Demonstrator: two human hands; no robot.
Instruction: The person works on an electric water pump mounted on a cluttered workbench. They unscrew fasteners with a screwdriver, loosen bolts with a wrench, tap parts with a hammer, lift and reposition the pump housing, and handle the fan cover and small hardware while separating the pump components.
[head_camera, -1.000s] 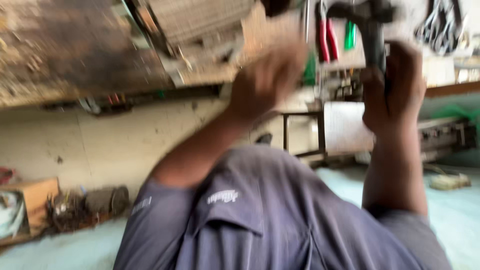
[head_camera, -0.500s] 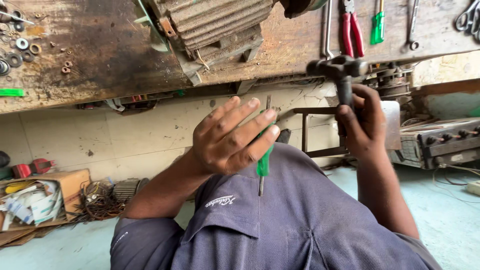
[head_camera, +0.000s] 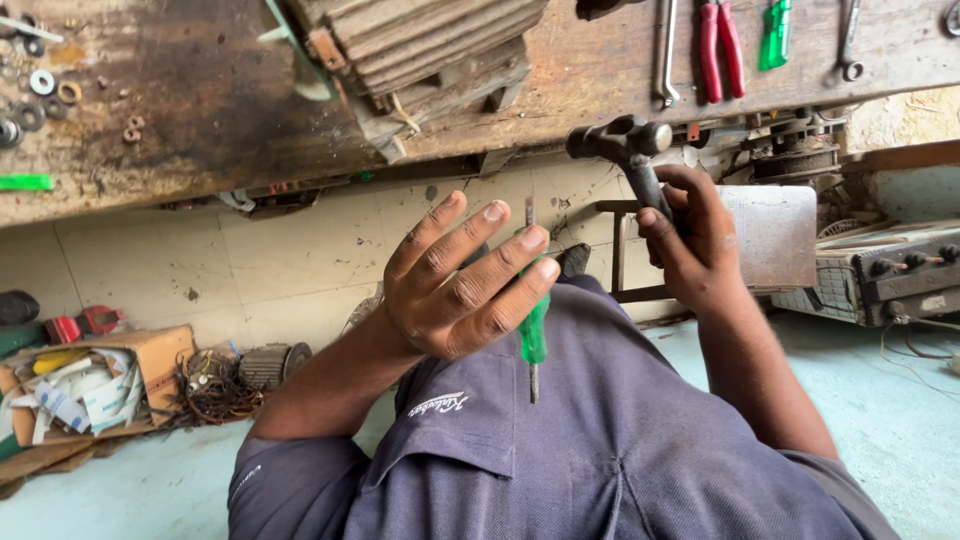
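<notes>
My left hand (head_camera: 460, 280) is raised in front of the grey-blue shirt (head_camera: 600, 450), fingers stretched out, and it holds a green-handled screwdriver (head_camera: 535, 325) upright against the fingertips. The screwdriver's thin metal shaft sticks out above and below the fingers. To the right, my right hand (head_camera: 695, 240) grips the dark handle of a hammer (head_camera: 622, 140), its head pointing up toward the edge of the wooden workbench (head_camera: 200, 110). The two hands are a short gap apart and the tools do not touch.
On the workbench lie a ribbed motor housing (head_camera: 430, 50), loose washers (head_camera: 40, 90), red-handled pliers (head_camera: 718, 45), a green tool (head_camera: 775, 35) and wrenches. Below it are a cardboard box of scraps (head_camera: 90, 385), a wire tangle (head_camera: 215, 390), a stool (head_camera: 770, 235) and a grey machine (head_camera: 885, 275).
The blurred view has steadied. Both hands came down from the bench edge; the left hand now shows the green screwdriver, and the right hand still grips the hammer.
</notes>
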